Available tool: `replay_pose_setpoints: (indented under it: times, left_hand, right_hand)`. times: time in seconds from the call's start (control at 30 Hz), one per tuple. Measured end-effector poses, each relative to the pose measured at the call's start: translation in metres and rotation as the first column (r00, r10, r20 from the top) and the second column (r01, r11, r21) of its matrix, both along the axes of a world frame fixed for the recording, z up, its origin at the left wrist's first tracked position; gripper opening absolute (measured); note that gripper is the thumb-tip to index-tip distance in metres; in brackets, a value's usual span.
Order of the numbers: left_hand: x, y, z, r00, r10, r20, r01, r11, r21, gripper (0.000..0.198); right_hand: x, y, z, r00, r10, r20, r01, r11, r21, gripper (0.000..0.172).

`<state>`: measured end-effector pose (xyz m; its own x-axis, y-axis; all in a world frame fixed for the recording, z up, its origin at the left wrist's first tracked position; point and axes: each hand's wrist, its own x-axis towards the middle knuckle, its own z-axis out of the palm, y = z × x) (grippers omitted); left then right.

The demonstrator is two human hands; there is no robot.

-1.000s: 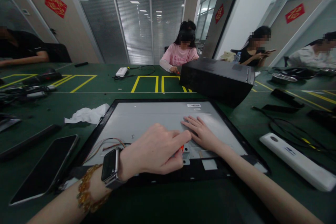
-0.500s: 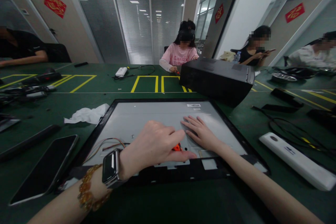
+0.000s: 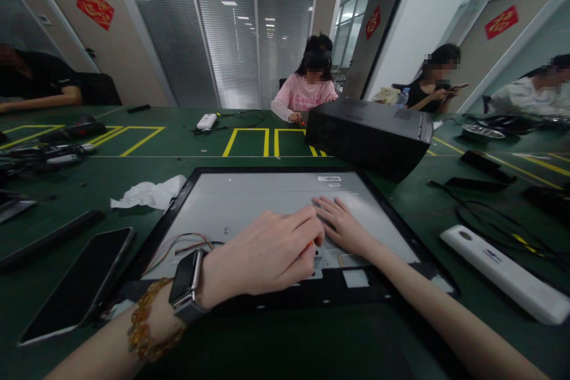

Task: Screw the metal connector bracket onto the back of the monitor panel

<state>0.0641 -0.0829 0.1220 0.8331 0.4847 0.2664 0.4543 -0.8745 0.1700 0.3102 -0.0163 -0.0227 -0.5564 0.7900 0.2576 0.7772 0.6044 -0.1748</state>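
Observation:
My left hand [image 3: 271, 252] is closed around an orange-handled screwdriver [image 3: 313, 243]; only a sliver of orange shows between the fingers, and the tip is hidden. It works over the lower middle of a flat display panel [image 3: 249, 193], a grey sheet in a black frame lying on the table. My right hand [image 3: 345, 227] rests flat on the panel with fingers spread, just right of the left hand. Thin coloured wires [image 3: 187, 238] lie on the panel's left side. Cut-outs show along its black lower strip [image 3: 327, 294].
Left of the panel lie a phone [image 3: 75, 285], a dark bar [image 3: 53, 240] and crumpled tissue [image 3: 149, 193]. A large black casing [image 3: 365, 136] stands behind it. A white device [image 3: 503, 273] and cables [image 3: 485, 214] lie at right. A person in pink [image 3: 305, 95] works opposite.
The fingers of my left hand have curled in around the screwdriver, where thumb and forefinger were stretched apart before. My right hand stays in place on the panel.

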Motion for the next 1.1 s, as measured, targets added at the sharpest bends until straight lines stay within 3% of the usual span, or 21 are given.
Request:
replay_pose_setpoints:
  times: [0.2, 0.43, 0.6, 0.87, 1.1]
  left_hand:
    - [-0.002, 0.006, -0.008, 0.991, 0.12, -0.066, -0.103, 0.971, 0.217, 0.021]
    - [-0.006, 0.002, 0.002, 0.988, 0.1, -0.116, -0.089, 0.992, 0.089, 0.013]
    - [-0.004, 0.001, -0.002, 0.992, 0.086, -0.095, -0.079, 0.994, 0.081, 0.012]
    - [-0.003, 0.005, -0.016, 0.991, 0.13, 0.007, -0.129, 0.968, 0.216, 0.037]
    - [-0.001, 0.004, -0.016, 0.981, 0.175, 0.089, -0.194, 0.931, 0.309, 0.052]
  right_hand:
    - [-0.001, -0.002, 0.003, 1.0, -0.002, 0.007, 0.002, 1.0, -0.023, 0.044]
    - [-0.001, -0.001, 0.004, 1.0, -0.01, 0.004, 0.01, 1.0, -0.021, 0.044]
    - [-0.003, -0.001, 0.005, 1.0, -0.01, 0.018, 0.011, 0.999, -0.041, 0.044]
    - [-0.002, -0.002, 0.006, 1.0, -0.003, 0.003, 0.003, 1.0, -0.03, 0.044]
    - [-0.001, -0.001, 0.005, 1.0, -0.002, -0.008, 0.002, 0.999, -0.034, 0.045]
